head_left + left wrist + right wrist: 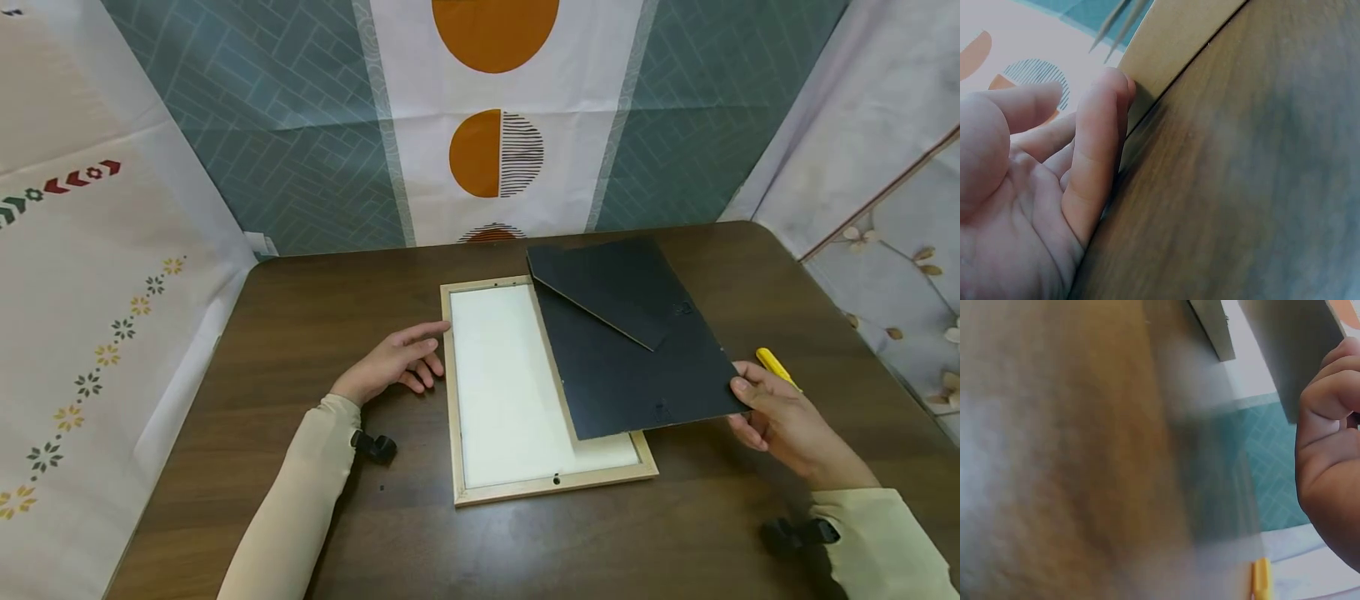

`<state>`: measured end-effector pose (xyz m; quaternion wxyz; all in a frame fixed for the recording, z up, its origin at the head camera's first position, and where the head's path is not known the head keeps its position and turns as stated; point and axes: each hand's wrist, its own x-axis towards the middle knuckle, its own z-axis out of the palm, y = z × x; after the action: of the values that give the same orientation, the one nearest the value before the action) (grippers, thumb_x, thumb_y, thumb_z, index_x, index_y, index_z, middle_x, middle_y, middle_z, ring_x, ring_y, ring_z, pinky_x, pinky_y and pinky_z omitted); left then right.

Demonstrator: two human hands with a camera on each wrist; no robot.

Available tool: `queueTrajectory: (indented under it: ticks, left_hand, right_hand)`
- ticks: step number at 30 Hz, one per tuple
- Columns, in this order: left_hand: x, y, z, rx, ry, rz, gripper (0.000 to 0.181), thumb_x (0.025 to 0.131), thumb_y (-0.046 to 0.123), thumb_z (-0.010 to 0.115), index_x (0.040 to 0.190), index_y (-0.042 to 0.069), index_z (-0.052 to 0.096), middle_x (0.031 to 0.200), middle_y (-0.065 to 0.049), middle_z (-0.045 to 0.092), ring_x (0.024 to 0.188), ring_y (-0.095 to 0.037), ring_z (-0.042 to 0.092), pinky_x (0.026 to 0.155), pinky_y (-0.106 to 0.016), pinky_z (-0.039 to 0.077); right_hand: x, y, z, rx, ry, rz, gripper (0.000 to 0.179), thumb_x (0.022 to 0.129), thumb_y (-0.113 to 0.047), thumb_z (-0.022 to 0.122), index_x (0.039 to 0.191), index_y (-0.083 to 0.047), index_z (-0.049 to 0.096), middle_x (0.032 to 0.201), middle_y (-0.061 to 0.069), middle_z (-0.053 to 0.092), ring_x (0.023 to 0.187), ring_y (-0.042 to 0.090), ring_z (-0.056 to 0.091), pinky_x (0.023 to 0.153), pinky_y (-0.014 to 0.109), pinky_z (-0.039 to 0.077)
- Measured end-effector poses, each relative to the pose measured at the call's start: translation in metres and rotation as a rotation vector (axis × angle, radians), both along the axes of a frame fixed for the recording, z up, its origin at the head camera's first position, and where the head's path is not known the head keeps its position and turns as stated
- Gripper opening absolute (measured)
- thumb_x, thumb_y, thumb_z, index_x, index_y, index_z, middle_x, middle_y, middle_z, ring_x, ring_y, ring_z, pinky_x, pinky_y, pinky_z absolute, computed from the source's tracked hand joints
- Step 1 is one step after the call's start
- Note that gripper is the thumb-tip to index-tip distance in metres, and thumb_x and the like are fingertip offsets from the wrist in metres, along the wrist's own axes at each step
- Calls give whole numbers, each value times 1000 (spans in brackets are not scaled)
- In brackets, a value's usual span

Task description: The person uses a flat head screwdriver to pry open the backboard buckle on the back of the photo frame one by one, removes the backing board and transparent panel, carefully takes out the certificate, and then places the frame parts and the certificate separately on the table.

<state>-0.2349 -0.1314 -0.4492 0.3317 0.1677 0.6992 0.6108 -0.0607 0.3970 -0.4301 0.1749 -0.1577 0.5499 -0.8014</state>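
Note:
A wooden picture frame [556, 480] lies back side up on the table, with a white sheet [510, 392] inside its border. Over its right part, a black backing board [600, 383] with a fold-out stand flap [607, 287] is held tilted. My right hand [780, 417] pinches this board at its near right corner, thumb on top and fingers beneath. At the frame's left side is my left hand [401, 362], fingers loosely bent and the index fingertip right at the frame's edge. In the left wrist view, the fingers [1094, 144] reach to the frame's wooden side [1175, 40].
A yellow-handled tool [776, 367] lies just beyond my right hand, partly hidden by it. The brown wooden table [345, 300] ends at a patterned cloth [495, 167] behind, with further hanging cloths at left and right.

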Motion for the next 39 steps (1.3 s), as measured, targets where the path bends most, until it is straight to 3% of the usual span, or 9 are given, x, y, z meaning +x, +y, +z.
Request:
queueTrajectory:
  ticks: [3,6,9,11,20,25,31,35,39]
  left_hand:
    - [1,0,1,1,3,0,51,107,30,52,156,21,41,99,-22,66,72,-24,65,65,-39,58]
    - [0,0,1,0,1,1,49,108,26,51,156,22,41,99,-22,66,72,-24,64,65,-38,58]
    - [0,-1,-1,1,4,0,48,108,23,50,155,23,42,100,-23,66,73,-24,64,65,-38,58]
    - [-1,-1,-2,-1,7,-1,48,108,21,50,155,23,42,100,-23,65,73,-25,64,66,-38,58]
    - [0,0,-1,-12,6,1,47,109,19,49,155,25,43,101,-24,65,73,-26,64,66,-38,58]
    - [0,0,-1,-11,4,6,48,108,17,49,155,24,42,101,-24,65,73,-25,64,66,-38,58]
    - [0,0,-2,-6,-3,6,48,108,15,48,155,23,42,100,-22,66,72,-24,64,65,-38,58]
    - [0,0,-3,-1,-4,7,49,108,14,48,155,23,42,99,-22,66,72,-23,64,65,-37,58]
    - [0,0,-2,2,-1,5,49,108,14,48,156,23,42,99,-23,66,72,-24,64,65,-37,58]
  right_hand:
    - [1,2,2,-3,-3,-49,31,112,-5,17,124,-5,45,83,6,64,51,28,27,44,36,20]
    - [0,3,3,-67,-34,-62,31,112,-6,16,128,-7,43,88,8,67,53,23,40,46,29,34]
    - [-2,3,3,-167,-76,-53,29,112,-5,15,127,-8,40,95,13,69,66,19,60,60,26,51]
    - [-3,2,3,-234,-96,-44,29,111,-4,13,126,-8,38,100,16,69,80,21,67,69,29,55]
    - [-13,-3,2,-455,-144,-46,45,108,2,9,133,-2,46,117,26,63,105,38,65,91,44,54]
    - [-21,-9,3,-477,-166,-96,45,107,8,13,136,-4,45,124,23,60,113,39,63,97,46,50]
    - [-31,-16,3,-461,-223,-116,40,105,12,16,123,-3,48,125,24,58,117,38,62,99,44,49]
    - [-38,-21,8,-486,-309,-154,42,107,10,21,100,5,63,127,20,56,116,35,62,97,40,50]
    - [-48,-29,11,-551,-449,-217,35,107,7,29,103,9,64,129,18,52,113,33,62,97,37,50]
